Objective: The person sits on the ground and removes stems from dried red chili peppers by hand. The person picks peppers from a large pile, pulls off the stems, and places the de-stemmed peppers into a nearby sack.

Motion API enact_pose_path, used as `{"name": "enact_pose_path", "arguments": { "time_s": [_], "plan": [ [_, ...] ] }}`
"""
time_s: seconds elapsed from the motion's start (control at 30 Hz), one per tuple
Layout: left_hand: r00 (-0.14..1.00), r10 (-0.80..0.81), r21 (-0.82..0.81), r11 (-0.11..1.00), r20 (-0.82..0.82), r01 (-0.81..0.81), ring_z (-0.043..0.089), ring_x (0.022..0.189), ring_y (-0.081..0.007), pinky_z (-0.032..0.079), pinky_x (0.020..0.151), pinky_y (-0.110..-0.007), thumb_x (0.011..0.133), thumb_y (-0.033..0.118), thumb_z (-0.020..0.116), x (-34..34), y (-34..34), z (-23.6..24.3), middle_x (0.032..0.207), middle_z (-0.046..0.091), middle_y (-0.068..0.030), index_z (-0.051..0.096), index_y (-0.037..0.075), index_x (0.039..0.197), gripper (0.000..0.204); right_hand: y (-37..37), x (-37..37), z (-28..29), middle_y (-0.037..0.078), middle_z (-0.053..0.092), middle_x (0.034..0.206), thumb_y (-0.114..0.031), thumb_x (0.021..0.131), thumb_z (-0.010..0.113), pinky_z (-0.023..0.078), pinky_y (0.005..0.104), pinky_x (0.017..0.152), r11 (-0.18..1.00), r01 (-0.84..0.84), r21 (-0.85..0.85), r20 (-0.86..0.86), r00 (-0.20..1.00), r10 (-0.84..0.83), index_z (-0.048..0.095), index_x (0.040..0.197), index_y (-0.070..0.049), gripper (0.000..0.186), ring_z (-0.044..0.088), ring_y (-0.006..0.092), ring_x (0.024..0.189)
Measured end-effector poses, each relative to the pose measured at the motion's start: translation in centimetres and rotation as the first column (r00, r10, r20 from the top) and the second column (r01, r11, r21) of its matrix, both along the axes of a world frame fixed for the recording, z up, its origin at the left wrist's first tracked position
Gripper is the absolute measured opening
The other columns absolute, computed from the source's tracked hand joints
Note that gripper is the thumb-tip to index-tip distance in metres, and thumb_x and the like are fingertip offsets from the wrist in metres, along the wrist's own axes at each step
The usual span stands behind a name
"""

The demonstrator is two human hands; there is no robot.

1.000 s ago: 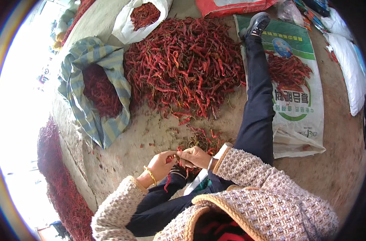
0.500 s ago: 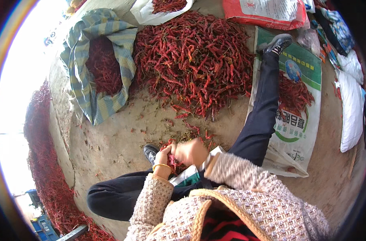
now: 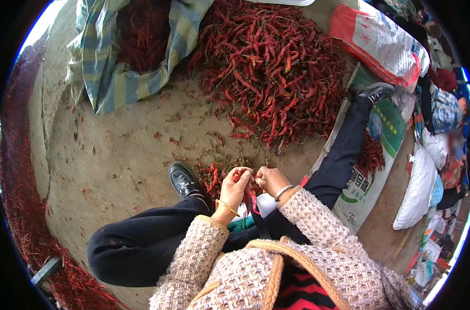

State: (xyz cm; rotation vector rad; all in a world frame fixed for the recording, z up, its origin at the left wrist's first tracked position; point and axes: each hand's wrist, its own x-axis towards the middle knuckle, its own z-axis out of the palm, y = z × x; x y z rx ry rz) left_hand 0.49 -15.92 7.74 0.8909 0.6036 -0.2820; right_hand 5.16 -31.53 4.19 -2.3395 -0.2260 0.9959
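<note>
My left hand (image 3: 234,190) is closed round a few dried red chili peppers (image 3: 239,174), which show between thumb and fingers. Just to its right, my right hand (image 3: 272,181) is pinched shut, its fingertips close to the left hand; what they hold is hidden. A red chili hangs below, between the two hands. Under and beside them on the floor lie loose chilies (image 3: 210,178) with green stem bits. Beyond my hands rises a large pile of dried red chilies (image 3: 281,72) with stems.
A blue-green plaid sack (image 3: 134,88) holding chilies stands far left. My right leg stretches over a green-and-white printed sack (image 3: 348,212) bearing more chilies (image 3: 370,155). A red-and-white bag (image 3: 379,46) and a white sack (image 3: 415,191) lie right. A long chili heap (image 3: 23,155) lines the left.
The right hand, blurred over the left one before, is now beside it and sharper. The view has turned, so the pile and sacks appear shifted.
</note>
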Motion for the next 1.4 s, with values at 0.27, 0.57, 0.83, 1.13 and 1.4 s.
{"name": "enact_pose_path", "arguments": {
  "time_s": [0.27, 0.57, 0.83, 1.13, 1.4],
  "plan": [
    [0.896, -0.43, 0.581, 0.702, -0.115, 0.412, 0.053, 0.063, -0.0106, 0.045, 0.058, -0.029, 0.09, 0.017, 0.058, -0.9, 0.0, -2.4, 0.07, 0.062, -0.0088, 0.062, -0.001, 0.093, 0.019, 0.3, 2.6, 6.2, 0.013, 0.059, 0.084, -0.01, 0.081, 0.054, 0.051, 0.0384, 0.065, 0.862, -0.505, 0.04, 0.377, 0.807, 0.455, 0.055, 0.092, -0.004, 0.012, 0.062, 0.0305, 0.077],
    [0.912, -0.406, 0.716, 0.651, 0.05, 0.25, 0.062, 0.066, -0.0189, 0.048, 0.06, -0.031, 0.085, 0.015, 0.061, 0.8, 0.3, 0.7, 0.074, 0.063, -0.0087, 0.06, 0.004, 0.09, 0.012, 3.1, 4.9, 2.2, 0.017, 0.063, 0.075, -0.013, 0.088, 0.05, 0.052, 0.0406, 0.059, 0.937, -0.269, -0.224, 0.421, 0.84, 0.342, 0.054, 0.097, -0.002, 0.014, 0.064, 0.0303, 0.066],
    [0.987, -0.047, 0.133, 0.989, -0.152, 0.067, 0.047, 0.06, -0.0023, 0.04, 0.054, -0.019, 0.076, 0.007, 0.074, 0.6, -0.2, -0.6, 0.067, 0.052, 0.0058, 0.055, 0.007, 0.081, 0.02, 4.9, 11.5, -5.7, 0.013, 0.051, 0.093, -0.016, 0.084, 0.061, 0.053, 0.0315, 0.057, 0.814, -0.238, -0.529, 0.428, 0.754, 0.498, 0.052, 0.098, 0.0, 0.024, 0.061, 0.022, 0.07],
    [0.981, -0.139, 0.777, 0.629, 0.133, -0.016, 0.06, 0.089, -0.0263, 0.047, 0.078, -0.034, 0.085, 0.007, 0.06, 1.1, 0.4, -0.2, 0.089, 0.064, -0.0135, 0.062, 0.004, 0.098, 0.014, 1.8, 3.8, 2.0, 0.018, 0.065, 0.076, -0.016, 0.079, 0.066, 0.05, 0.0371, 0.064, 0.948, -0.253, 0.195, 0.032, 0.967, 0.251, 0.062, 0.086, 0.0, 0.017, 0.064, 0.0303, 0.07],
    [0.959, -0.278, 0.709, 0.686, 0.053, 0.16, 0.059, 0.092, -0.0339, 0.047, 0.08, -0.039, 0.083, 0.008, 0.058, 1.0, 0.2, 0.1, 0.095, 0.063, -0.0158, 0.061, 0.003, 0.095, 0.013, 0.5, 5.8, 4.3, -0.005, 0.05, 0.054, -0.027, 0.086, 0.065, 0.036, 0.0232, 0.041, 0.977, 0.156, 0.147, -0.33, 0.938, -0.101, 0.064, 0.073, -0.001, 0.028, 0.045, 0.0043, 0.045]
  ]
}}
